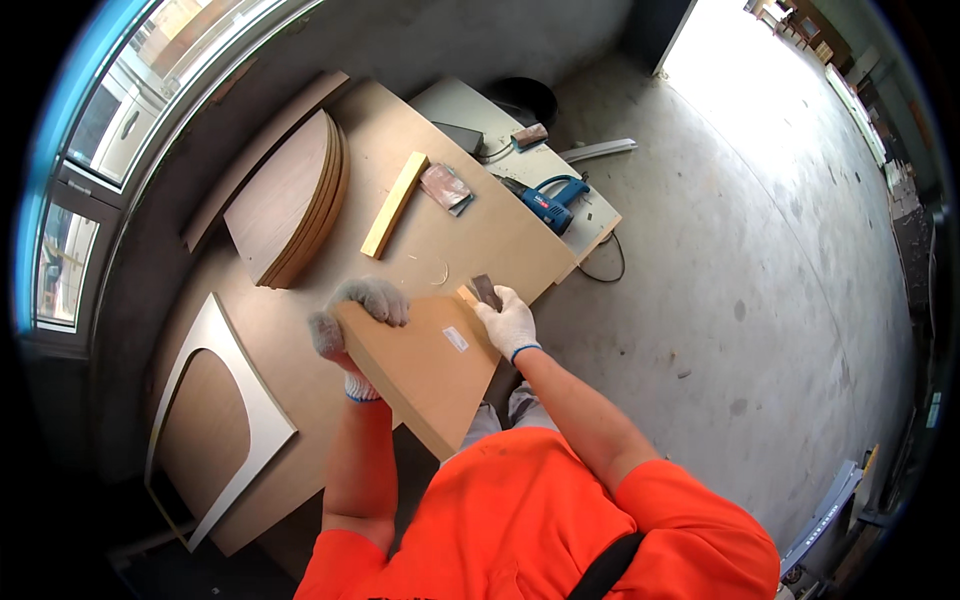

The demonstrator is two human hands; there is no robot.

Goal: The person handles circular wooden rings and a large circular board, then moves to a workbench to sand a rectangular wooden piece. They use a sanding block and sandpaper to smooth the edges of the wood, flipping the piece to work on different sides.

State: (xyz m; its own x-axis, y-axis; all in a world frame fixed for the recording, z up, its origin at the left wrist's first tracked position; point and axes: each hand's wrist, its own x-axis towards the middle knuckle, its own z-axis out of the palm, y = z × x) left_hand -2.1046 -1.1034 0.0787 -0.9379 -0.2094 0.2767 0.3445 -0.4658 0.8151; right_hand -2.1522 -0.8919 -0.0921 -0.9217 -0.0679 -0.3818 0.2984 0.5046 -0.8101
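Observation:
A thick brown wooden panel with a small white label is tilted up in front of my body, one end near my orange shirt. My left hand, in a grey-coated work glove, is closed over the panel's left far corner. At the right far edge, my right hand in a whitish glove pinches a small dark brown flat piece. That piece is close to the panel's edge; its exact kind is hard to make out.
The worktable carries stacked curved boards, a wooden strip, a worn sanding block and a white frame with a curved cutout. A blue power tool with a cord lies at the right. Concrete floor extends rightward.

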